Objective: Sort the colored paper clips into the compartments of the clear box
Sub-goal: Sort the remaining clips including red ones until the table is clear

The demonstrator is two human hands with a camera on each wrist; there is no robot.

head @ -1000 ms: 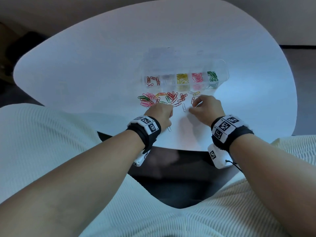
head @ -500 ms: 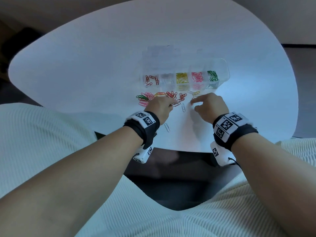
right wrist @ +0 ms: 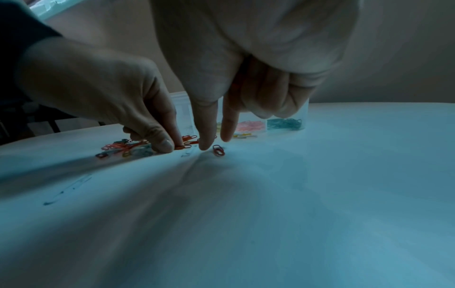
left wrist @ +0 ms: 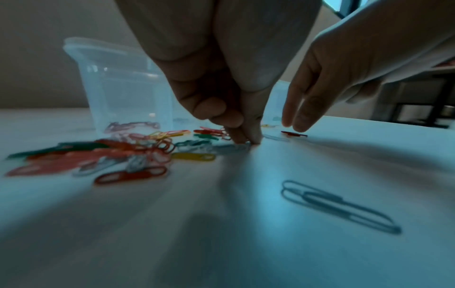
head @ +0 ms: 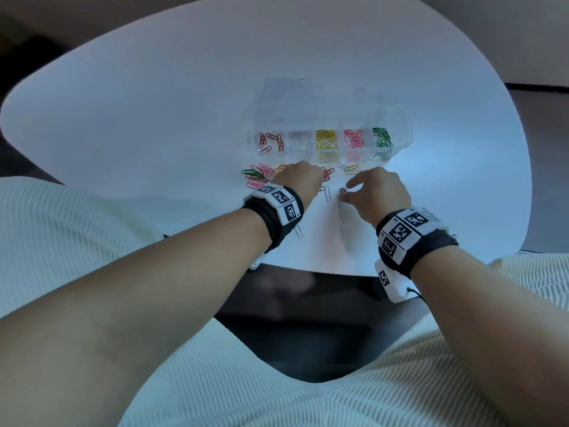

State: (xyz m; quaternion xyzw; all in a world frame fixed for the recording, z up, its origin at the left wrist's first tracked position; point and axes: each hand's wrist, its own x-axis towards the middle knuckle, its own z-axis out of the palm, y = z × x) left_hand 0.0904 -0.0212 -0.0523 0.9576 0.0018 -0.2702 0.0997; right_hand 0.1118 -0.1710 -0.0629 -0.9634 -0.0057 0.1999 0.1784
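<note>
Sorting partway: clear box [head: 397, 124] compartments hold clips; loose pile [head: 257, 175] remains; left hand [head: 300, 180] pinching into it, right hand [head: 377, 192] fingers apart over red clip [head: 342, 190].

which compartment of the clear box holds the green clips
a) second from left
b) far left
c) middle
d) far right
d: in the head view the green clips fill the far right compartment of the box, past the pink clips and the yellow clips in the middle.
</note>
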